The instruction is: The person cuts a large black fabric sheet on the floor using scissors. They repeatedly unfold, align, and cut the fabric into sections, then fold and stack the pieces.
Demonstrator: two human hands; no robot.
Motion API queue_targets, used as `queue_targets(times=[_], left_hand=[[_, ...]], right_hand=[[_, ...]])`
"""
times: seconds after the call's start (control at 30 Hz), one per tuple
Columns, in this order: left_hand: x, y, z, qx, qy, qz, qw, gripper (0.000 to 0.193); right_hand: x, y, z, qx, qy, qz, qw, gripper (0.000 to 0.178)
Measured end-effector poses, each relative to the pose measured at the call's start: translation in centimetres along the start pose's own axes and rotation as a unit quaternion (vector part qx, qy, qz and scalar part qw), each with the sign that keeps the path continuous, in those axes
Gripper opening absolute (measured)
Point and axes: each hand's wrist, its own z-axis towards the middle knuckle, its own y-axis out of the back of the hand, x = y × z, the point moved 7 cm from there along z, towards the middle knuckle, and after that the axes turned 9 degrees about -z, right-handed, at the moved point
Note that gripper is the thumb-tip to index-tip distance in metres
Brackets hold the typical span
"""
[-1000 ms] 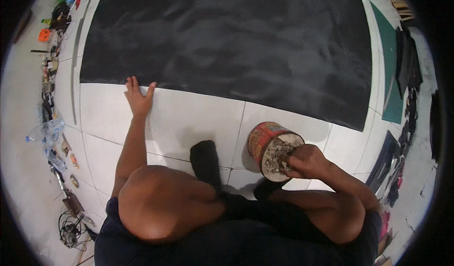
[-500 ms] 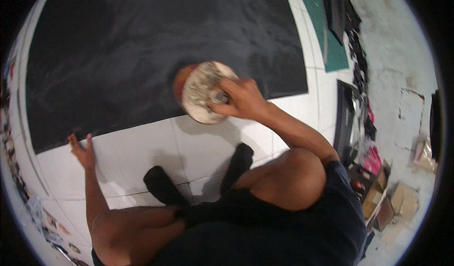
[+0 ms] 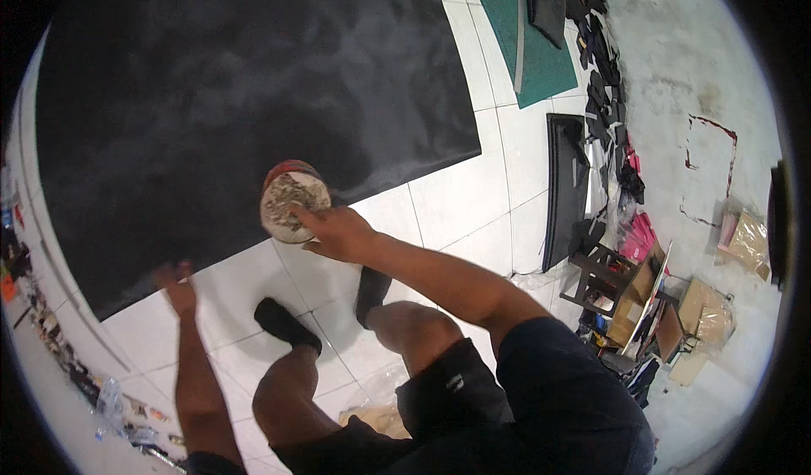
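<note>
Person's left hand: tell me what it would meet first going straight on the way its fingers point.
The left hand would likely meet the large, flat black sheet first; the hand overlaps the sheet's near edge in view, but blur leaves contact unclear.

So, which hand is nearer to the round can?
Right. The right hand is at the can, over its top; the left hand is farther, to the can's left, by the edge of the black sheet.
</note>
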Motion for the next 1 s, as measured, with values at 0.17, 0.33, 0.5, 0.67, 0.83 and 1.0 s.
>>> queue_targets(times=[0.17,0.33,0.5,0.67,0.83,1.0], left_hand=[[-23.6,5.6,-17.3,0.422,0.089,-0.435,0.79,0.051],[-39.0,29.0,-22.6,0.426,-0.082,-0.162,0.886,0.037],[-36.6,32.0,-19.8,0.493,-0.074,-0.121,0.858,0.034],[-33.3,32.8,-6.3,0.359,-0.006,0.112,0.926,0.057],[-61.8,42.8,-0.1,0.311,0.051,-0.2,0.928,0.047],[-78.6,43.1,2.4,0.278,0.013,-0.274,0.921,0.045]], right_hand=[[-2.4,5.5,-20.7,-0.001,-0.257,0.18,0.949,0.055],[-3.3,11.2,-51.0,-0.083,-0.577,0.184,0.791,0.037],[-1.6,10.2,-67.0,0.047,-0.654,0.292,0.697,0.04],[-4.2,12.3,-70.2,-0.035,-0.636,0.483,0.601,0.027],[-19.6,23.5,-67.6,-0.076,-0.595,0.453,0.66,0.033],[-40.6,41.3,-63.7,-0.309,-0.528,0.37,0.699,0.023]])
